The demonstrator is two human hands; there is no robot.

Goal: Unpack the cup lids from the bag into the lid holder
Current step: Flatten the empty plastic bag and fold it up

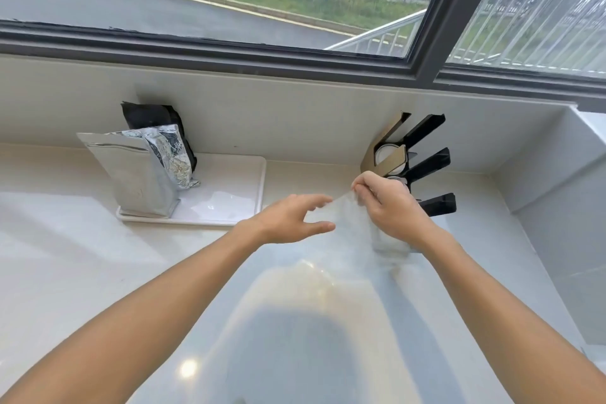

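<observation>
The clear plastic bag (347,223) hangs between the two hands, directly in front of the lid holder (413,161), which stands at the back of the bench (82,256) against the wall under the window. The right hand (390,207) pinches the bag's top edge, thumb and curled fingers closed on the film, and it sits just in front of the holder, partly covering its lower slots. The left hand (292,218) is spread, fingers and thumb apart in a loose claw, its fingertips at or just short of the bag's left edge; whether they touch the film I cannot tell. From the pinched top the bag's long axis runs down and toward the person, away from the holder, its lower part trailing toward the bench. What remains inside is too blurred to make out, though a pale blocky shape shows just below the right hand. The holder's slots fan up and to the right, and at least one white lid (384,154) already sits in an upper slot. The right hand is plainly nearer the holder, so the likely move is for the left to open or steady the bag.
</observation>
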